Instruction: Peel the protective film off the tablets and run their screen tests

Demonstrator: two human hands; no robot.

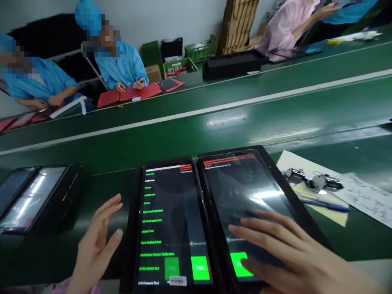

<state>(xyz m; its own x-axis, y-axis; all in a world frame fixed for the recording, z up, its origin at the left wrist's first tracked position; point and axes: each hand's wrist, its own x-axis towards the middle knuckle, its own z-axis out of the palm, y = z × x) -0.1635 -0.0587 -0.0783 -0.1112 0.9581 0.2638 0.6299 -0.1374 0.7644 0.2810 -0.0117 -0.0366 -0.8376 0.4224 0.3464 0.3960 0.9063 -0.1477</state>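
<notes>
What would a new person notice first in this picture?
Two black tablets side by side on the green conveyor belt, bright green showing on their dark screens. The right hand spreads over the right tablet, the left hand beside the left one. Co-workers in blue sit beyond the belt.

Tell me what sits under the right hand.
Under the right hand lies a black-cased tablet with a green button low on its screen. The fingers cover part of that button, hiding any label, and the hand hides the screen beneath it.

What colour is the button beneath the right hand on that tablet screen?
The button is bright green, shown best in the head view.
</notes>
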